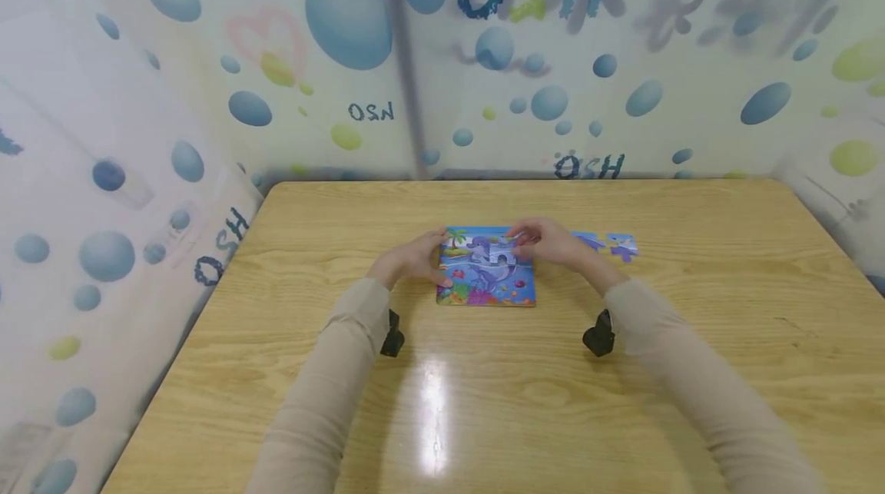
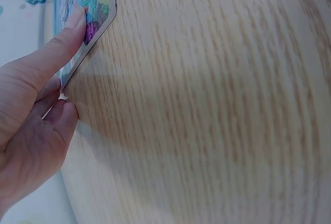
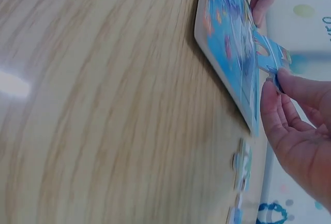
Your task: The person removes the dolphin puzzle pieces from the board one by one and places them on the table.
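Observation:
A jigsaw puzzle board with a dolphin, a palm tree and sea plants lies on the table. My left hand rests at its left edge. In the left wrist view its thumb presses on the picture, while the other fingers lie along the rim. Over the board's upper right part, my right hand pinches a puzzle piece between thumb and fingertips. That piece is tilted above the picture in the right wrist view. From the head view, the right hand covers the board's upper right corner.
Right of the board lie loose puzzle pieces, one in full view and another partly behind the right hand. The wooden table backs onto a wall with printed dots. Black wrist devices sit under both sleeves.

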Demonstrator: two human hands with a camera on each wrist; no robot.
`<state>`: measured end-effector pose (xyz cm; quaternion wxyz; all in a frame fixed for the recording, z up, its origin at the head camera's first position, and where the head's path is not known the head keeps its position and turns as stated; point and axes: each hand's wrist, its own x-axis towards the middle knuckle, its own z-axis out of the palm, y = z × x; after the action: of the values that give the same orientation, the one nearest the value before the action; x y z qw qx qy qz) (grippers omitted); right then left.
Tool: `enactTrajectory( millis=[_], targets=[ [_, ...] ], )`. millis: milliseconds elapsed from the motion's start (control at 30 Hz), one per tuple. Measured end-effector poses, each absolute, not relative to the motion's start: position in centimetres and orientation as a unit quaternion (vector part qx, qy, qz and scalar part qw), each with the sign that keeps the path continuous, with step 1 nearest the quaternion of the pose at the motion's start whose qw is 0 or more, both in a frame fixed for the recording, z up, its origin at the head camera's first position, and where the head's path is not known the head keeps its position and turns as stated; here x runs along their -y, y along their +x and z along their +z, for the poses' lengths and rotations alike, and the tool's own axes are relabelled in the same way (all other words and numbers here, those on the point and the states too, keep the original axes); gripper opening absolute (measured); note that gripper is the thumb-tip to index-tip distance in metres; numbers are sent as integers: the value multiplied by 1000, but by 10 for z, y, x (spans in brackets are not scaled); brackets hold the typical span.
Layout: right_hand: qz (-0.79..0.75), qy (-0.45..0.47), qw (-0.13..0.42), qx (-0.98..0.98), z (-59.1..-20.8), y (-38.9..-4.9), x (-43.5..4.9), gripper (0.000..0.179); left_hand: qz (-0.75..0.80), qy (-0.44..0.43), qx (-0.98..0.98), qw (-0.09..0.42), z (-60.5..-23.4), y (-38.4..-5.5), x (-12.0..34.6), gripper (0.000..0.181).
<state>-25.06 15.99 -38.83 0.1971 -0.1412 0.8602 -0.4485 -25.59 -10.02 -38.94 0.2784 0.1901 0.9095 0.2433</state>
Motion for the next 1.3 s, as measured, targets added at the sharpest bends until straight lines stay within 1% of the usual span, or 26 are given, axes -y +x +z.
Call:
enactTrajectory(
  millis=[300, 567, 900, 1133, 1300],
  targets=[
    [-451, -125, 183, -864, -390, -248, -188, 34, 248, 184, -908, 284, -393, -258, 101, 93],
    [-474, -96, 182, -856, -386, -242, -208, 36, 244, 186, -909, 283, -392, -257, 101, 94],
    [-473, -77, 210, -852, -392, -238, -228, 37, 233, 187, -912, 281, -391, -257, 100, 92],
    [-465, -83, 232, -850, -396, -236, -233, 39, 241, 184, -910, 283, -391, -257, 100, 92],
    [-437, -72, 237, -865, -396, -235, -233, 37, 244, 182, -910, 282, -391, -257, 100, 92]
  ],
)
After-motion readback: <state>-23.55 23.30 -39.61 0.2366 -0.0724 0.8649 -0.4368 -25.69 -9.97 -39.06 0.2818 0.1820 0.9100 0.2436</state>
